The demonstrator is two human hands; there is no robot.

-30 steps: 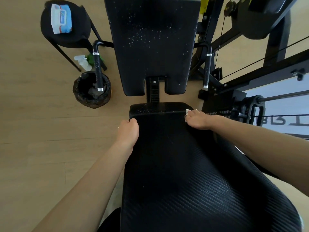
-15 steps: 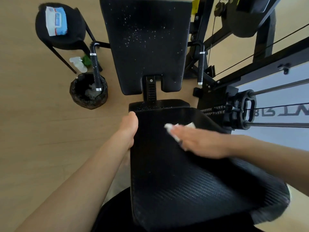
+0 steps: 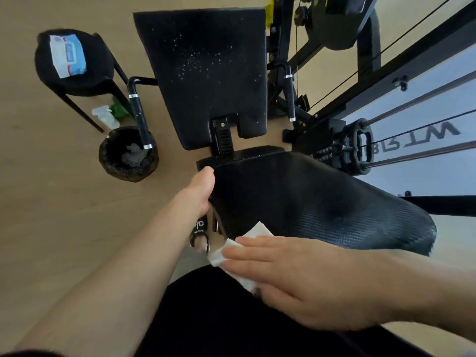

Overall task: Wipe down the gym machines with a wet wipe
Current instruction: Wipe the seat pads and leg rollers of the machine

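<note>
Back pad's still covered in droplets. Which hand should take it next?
Probably the right hand: it already presses the wet wipe flat on the seat pad. The left hand grips the seat's edge, bracing, with no wipe. The speckled back pad lies straight ahead.

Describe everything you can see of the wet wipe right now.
The wet wipe is a white, thin sheet, crumpled and folded, one corner sticking up past the fingertips. It lies at the near left edge of the black textured seat pad, pressed flat under the straight fingers of the right hand, which covers most of it. Nothing else touches it; the left hand grips the pad's left edge, farther away.
</note>
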